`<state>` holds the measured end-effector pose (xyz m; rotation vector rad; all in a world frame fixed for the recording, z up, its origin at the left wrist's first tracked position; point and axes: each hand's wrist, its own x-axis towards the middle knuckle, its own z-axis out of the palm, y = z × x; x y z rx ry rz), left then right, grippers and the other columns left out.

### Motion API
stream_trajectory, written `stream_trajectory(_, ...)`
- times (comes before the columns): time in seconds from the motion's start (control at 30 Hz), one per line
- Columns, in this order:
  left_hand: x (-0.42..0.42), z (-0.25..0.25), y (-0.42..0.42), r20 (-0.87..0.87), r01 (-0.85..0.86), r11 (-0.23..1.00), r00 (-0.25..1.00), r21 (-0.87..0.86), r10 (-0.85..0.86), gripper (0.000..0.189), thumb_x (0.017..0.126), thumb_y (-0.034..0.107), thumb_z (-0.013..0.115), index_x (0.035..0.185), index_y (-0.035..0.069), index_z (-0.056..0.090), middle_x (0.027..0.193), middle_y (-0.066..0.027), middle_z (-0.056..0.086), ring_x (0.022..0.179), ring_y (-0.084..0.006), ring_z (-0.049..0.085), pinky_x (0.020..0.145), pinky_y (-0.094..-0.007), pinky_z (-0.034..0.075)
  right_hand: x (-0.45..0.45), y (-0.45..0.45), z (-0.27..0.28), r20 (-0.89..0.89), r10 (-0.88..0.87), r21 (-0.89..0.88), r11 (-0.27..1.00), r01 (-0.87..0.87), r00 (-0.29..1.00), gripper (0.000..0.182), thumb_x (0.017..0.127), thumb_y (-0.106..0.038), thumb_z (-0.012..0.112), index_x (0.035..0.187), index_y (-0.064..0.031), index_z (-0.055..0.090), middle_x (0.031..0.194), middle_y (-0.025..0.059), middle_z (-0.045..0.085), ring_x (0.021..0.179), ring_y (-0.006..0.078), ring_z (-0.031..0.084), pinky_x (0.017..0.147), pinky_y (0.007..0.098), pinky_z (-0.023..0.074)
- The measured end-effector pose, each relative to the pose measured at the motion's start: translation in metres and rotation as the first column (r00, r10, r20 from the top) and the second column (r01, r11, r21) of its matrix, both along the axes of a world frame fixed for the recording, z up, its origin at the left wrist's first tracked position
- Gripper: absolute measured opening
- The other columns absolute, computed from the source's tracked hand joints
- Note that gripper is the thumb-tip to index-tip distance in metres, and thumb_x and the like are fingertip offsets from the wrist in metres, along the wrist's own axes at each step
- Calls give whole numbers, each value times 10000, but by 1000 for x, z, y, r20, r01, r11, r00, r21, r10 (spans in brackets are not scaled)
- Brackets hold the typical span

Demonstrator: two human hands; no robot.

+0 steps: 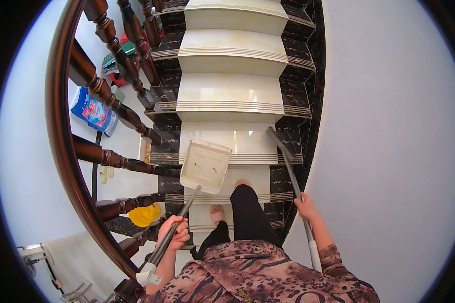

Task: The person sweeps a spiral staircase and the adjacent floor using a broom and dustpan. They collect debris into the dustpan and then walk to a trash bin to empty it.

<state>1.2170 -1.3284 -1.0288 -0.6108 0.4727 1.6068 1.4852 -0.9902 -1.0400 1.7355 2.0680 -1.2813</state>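
My left hand (pixel 175 231) is wrapped round the dark pole of a long-handled dustpan (pixel 206 165). Its pale pan hangs over the stair edge ahead of my feet, with a few dark bits of dirt inside. On the other side, my right hand (pixel 306 206) grips the stick of a broom (pixel 296 185). The narrow, slightly blurred broom head (pixel 280 144) is at the right end of a step, over the border between cream and dark marble. I stand on the staircase (pixel 229 91), one slippered foot a step higher than the other.
A dark wooden handrail (pixel 55 113) with turned balusters (pixel 125 64) curves along the left. Beyond it are a blue detergent bag (pixel 94 111), a yellow bucket (pixel 144 215), red and green items (pixel 123 57) and pale slippers (pixel 106 173). A white wall (pixel 383 132) borders the right.
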Motion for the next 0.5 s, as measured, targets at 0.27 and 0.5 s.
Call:
stream_trajectory(0.27, 19, -4, -17, -20, 36, 997, 999, -71, -38, 235, 804, 177, 348, 793, -20, 475, 443, -18, 363, 295, -97, 246, 316, -225, 217, -32, 82, -69, 143, -41, -32, 998, 46, 989, 211, 736, -115, 488, 822, 77, 474, 558, 155, 529, 451, 246, 545, 453, 337, 447)
stream_trajectory(0.5, 41, -4, -26, -4, -30, 998, 1000, -59, 30, 239, 804, 169, 346, 802, -17, 495, 441, -13, 323, 303, -100, 242, 319, -228, 217, -47, 23, -66, 194, 88, -35, 996, -83, 977, 319, 742, -99, 469, 1001, 70, 391, 731, 200, 559, 479, 266, 565, 437, 367, 455)
